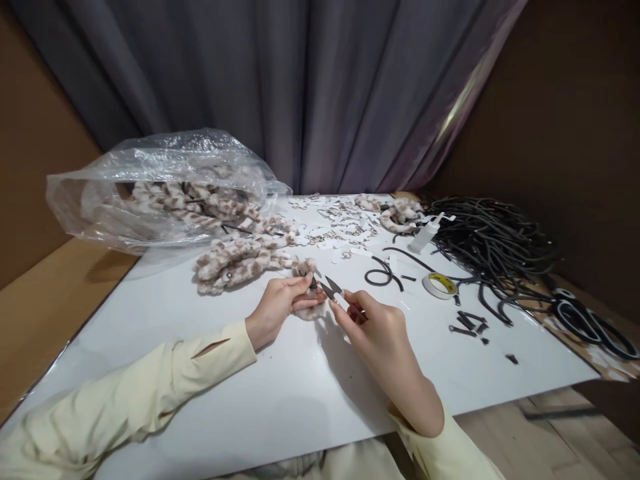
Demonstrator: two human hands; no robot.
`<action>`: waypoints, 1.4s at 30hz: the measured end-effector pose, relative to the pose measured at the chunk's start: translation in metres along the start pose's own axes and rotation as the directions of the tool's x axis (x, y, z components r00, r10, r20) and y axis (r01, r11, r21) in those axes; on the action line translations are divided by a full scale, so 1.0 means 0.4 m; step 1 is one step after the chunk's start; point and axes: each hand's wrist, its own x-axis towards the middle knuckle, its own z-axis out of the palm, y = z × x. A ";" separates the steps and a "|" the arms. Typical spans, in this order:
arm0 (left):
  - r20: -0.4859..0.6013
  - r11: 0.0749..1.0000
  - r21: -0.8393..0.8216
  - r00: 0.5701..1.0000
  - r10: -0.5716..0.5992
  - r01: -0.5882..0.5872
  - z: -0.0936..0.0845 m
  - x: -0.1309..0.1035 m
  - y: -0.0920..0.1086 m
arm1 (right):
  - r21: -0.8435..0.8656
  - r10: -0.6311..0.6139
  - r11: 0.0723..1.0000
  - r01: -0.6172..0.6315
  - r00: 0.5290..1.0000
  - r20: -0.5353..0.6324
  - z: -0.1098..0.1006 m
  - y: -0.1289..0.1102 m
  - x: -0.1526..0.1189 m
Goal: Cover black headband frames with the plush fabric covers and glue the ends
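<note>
Near the middle of the white table, my left hand (286, 301) pinches the dark end of a fluffy white-and-brown strip (304, 267). Part of that strip hangs below the fingers. Just to the right, my right hand (373, 323) holds small thread snips (333, 289), their pointed blades apart and aimed at the dark end. Whether the blades touch it cannot be made out. Behind my left hand lies a bundle of fluffy strips (230, 265).
A clear plastic bag (175, 153) with more fluffy strips lies back left. At right are black cords (490, 233), a glue bottle (426, 233), a tape roll (440, 285), cut black pieces (465, 321) and large scissors (590, 323). Paper scraps (345, 223) litter the back.
</note>
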 end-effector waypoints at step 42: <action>0.128 0.996 0.044 0.988 -0.085 0.079 -0.012 0.003 0.013 | 0.207 0.182 0.948 -0.241 0.946 0.268 -0.035 0.034 0.024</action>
